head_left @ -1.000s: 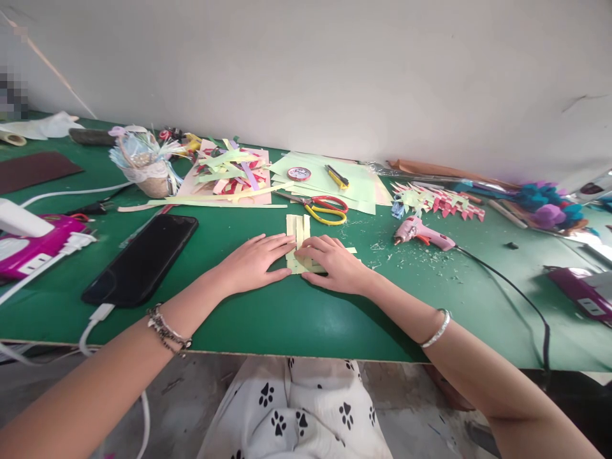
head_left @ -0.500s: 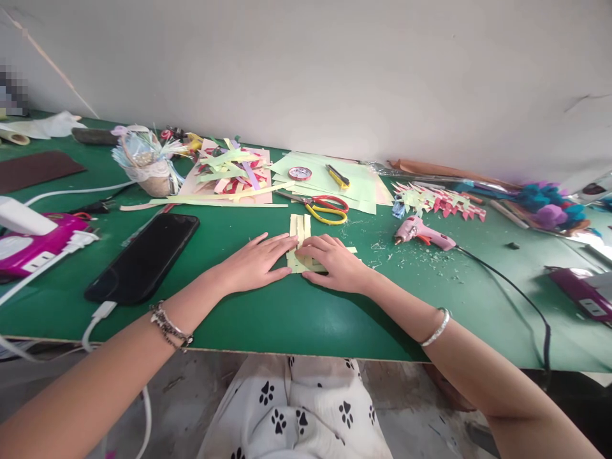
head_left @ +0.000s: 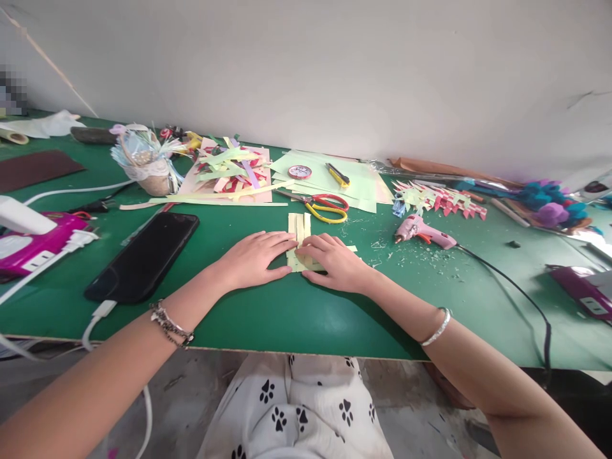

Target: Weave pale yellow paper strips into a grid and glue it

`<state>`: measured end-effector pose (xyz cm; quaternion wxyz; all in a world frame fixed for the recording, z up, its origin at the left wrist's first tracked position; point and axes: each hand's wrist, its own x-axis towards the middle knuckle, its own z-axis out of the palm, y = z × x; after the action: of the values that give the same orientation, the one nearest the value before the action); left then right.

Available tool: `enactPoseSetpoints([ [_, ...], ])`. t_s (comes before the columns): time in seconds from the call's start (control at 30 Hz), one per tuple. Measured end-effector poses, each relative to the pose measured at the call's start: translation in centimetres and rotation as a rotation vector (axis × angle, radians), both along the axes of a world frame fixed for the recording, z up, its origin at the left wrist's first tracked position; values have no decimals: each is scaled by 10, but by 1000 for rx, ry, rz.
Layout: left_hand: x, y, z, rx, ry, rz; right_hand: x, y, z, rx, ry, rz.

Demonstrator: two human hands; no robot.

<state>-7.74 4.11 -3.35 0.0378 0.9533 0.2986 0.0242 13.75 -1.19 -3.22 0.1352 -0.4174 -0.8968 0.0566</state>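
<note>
Pale yellow-green paper strips (head_left: 299, 223) lie crossed in a small woven-looking piece on the green table, in the middle of the head view. My left hand (head_left: 253, 260) rests flat at the left edge of this piece, fingers stretched and thumb apart. Over its right part lies my right hand (head_left: 337, 262), its fingers bent down onto the strips and the thumb spread toward the near edge. That hand hides much of the weave. Just beyond the strips are scissors (head_left: 327, 207) with red and yellow handles.
A black phone (head_left: 143, 258) on a cable lies left of my hands. To the right is a pink glue gun (head_left: 423, 233) among paper scraps. Behind stand pale green sheets (head_left: 354, 194), a yellow cutter (head_left: 338, 175), a tape roll (head_left: 299, 172) and loose colored strips (head_left: 234, 166).
Almost nothing differs. My left fingers have shifted very slightly at the strips' edge; my right hand stays in place.
</note>
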Motion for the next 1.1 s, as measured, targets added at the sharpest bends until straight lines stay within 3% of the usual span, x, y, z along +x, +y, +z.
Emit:
enactPoseSetpoints([
  [0.7, -1, -4, 2, 98, -11, 26, 0, -1, 2, 8, -19, 0],
  [0.9, 0, -7, 6, 81, -70, -46, 0, -1, 2, 15, -41, -1],
  [1.1, -2, -7, 4, 35, -118, 52, 0, -2, 4, 4, -33, 4],
])
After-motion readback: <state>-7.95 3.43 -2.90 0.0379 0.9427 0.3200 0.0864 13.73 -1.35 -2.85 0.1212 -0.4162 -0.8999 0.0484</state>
